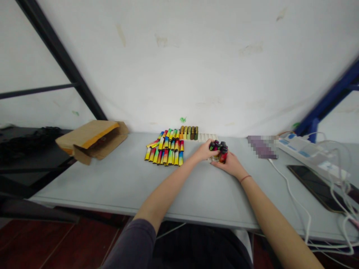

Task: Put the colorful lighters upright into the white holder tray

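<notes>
My left hand (205,151) and my right hand (231,164) are closed around a bunch of small dark-topped coloured tubes (223,157), one on each side. Red and green show on their sides; their exact kind is too small to tell. Part of a pale tray shows beneath the bunch. To the left lie rows of shiny tubes (165,156) in rainbow colours with gold ends. Behind them, upright tubes with gold tops (189,131) stand in a tight block. A white tray with small compartments (208,137) sits beside that block, just behind my left hand.
An open brown cardboard box (89,136) lies at the left of the grey table (112,186). On the right are a white power strip (308,153), a dark phone (315,186), a purple item (262,147) and loose white cables (288,183). A wall stands behind.
</notes>
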Action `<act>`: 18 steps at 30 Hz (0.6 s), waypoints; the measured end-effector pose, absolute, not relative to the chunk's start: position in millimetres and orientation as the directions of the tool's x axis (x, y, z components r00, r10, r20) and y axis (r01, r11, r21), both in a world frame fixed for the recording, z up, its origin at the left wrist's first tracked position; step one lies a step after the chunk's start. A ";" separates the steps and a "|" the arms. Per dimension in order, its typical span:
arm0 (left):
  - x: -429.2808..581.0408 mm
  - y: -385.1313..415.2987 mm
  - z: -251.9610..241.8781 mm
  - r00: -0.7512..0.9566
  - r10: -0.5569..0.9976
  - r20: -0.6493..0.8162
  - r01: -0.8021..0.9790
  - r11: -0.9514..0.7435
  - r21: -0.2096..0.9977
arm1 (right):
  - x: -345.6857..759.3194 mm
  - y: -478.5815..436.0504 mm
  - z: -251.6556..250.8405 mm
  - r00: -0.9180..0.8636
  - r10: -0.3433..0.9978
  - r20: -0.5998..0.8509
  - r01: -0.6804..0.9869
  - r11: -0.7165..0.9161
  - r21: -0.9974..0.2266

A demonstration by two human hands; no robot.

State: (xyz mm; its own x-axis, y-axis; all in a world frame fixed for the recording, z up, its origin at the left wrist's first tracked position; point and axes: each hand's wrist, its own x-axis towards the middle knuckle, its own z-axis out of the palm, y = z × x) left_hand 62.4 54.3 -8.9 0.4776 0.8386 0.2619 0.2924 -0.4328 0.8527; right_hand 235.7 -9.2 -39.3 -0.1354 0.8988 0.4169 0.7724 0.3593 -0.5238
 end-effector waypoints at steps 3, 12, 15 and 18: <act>63.6 52.0 -7.5 0.462 0.850 0.253 0.325 -0.427 0.844 | 235.8 -9.6 -37.5 -0.146 0.902 0.406 0.775 0.359 -0.520; 50.7 44.6 16.8 0.249 0.926 0.284 0.294 -0.352 0.889 | 235.6 -9.8 -35.5 -0.135 0.905 0.403 0.757 0.356 -0.548; 18.0 45.3 45.3 0.154 0.969 0.193 0.372 -0.238 0.897 | 234.9 -10.0 -35.3 -0.126 0.907 0.402 0.763 0.347 -0.545; -29.6 47.0 70.5 0.094 0.990 0.109 0.472 -0.141 0.870 | 234.0 -11.5 -34.3 -0.114 0.914 0.390 0.769 0.330 -0.547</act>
